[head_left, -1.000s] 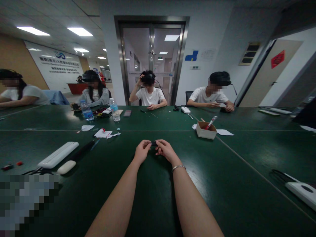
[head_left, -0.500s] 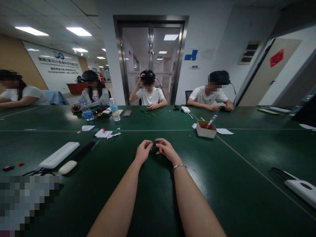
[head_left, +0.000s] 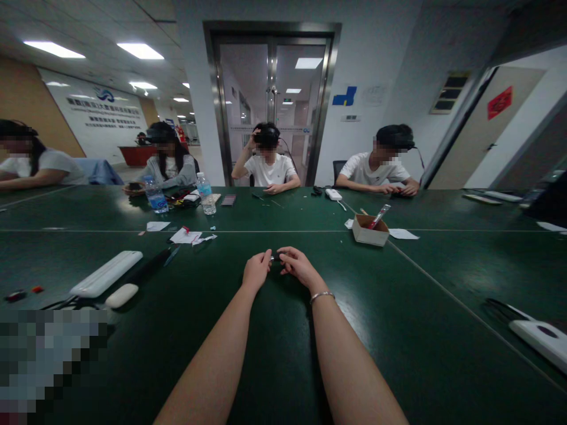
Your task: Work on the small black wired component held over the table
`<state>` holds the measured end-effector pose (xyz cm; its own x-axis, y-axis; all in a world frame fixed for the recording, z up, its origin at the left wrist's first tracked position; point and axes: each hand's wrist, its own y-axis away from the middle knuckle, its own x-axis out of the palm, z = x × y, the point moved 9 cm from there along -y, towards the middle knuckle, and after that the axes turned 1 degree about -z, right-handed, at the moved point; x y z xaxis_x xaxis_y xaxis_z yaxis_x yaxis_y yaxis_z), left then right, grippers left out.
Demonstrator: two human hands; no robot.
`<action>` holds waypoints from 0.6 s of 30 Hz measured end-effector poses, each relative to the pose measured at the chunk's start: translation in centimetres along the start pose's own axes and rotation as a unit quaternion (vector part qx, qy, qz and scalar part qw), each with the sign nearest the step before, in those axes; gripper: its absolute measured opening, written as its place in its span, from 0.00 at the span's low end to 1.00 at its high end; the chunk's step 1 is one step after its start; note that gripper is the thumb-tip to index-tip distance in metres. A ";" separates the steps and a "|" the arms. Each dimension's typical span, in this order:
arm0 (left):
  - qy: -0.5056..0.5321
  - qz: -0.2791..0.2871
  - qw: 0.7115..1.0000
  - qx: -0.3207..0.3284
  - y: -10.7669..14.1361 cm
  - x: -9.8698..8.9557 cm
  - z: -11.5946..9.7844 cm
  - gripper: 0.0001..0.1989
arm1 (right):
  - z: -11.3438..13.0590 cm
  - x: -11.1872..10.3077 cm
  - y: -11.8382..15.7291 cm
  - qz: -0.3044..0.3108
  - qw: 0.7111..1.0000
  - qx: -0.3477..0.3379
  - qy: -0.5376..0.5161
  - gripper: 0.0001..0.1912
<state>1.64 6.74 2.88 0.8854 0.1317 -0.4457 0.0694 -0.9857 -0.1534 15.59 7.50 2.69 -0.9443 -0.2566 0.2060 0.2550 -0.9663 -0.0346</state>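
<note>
Over the green table [head_left: 283, 342] my two hands meet at a small black object with a silver section [head_left: 274, 258]. Fingers of my left hand [head_left: 256, 271] are closed at its left end, next to the shiny silver part. At the other end my right hand [head_left: 300, 268] pinches the black part between thumb and forefinger. A silver bracelet [head_left: 322, 297] circles my right wrist. The object is too small and too covered by fingers to tell its exact kind.
To the left lie a white power bank-like block [head_left: 107, 274], a white computer mouse [head_left: 121, 296] and paper scraps [head_left: 186, 236]. Ahead stand two bottles [head_left: 207, 195] and a small open box [head_left: 370, 235]. Several people in headsets sit across the table.
A silver section of the small object now shows between my hands, where only black showed before. My left fingers have shifted slightly left; my right hand has hardly moved.
</note>
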 end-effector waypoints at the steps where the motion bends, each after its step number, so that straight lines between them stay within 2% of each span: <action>1: -0.015 -0.004 1.000 -0.005 0.0 -0.1 0.0 0.29 | 0.0 0.0 0.0 0.003 1.000 0.001 0.000 0.18; 5: 0.015 -0.011 1.000 -0.022 -0.1 0.1 0.4 0.32 | -0.1 -0.2 -0.1 -0.011 1.000 0.011 -0.008 0.17; 10: 0.092 -0.035 0.994 0.036 -0.6 -0.1 0.2 0.16 | -0.5 -0.8 -0.3 -0.044 0.998 0.025 -0.027 0.14; 18: 0.124 -0.009 0.992 0.038 -0.7 0.3 0.3 0.16 | -0.1 -0.5 0.0 -0.036 0.999 0.013 -0.019 0.16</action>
<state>1.72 7.45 2.63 0.9707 0.1110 -0.2132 0.0608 -0.9715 -0.2290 16.04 7.58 2.52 -0.9516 -0.1858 0.2449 0.1933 -0.9811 0.0065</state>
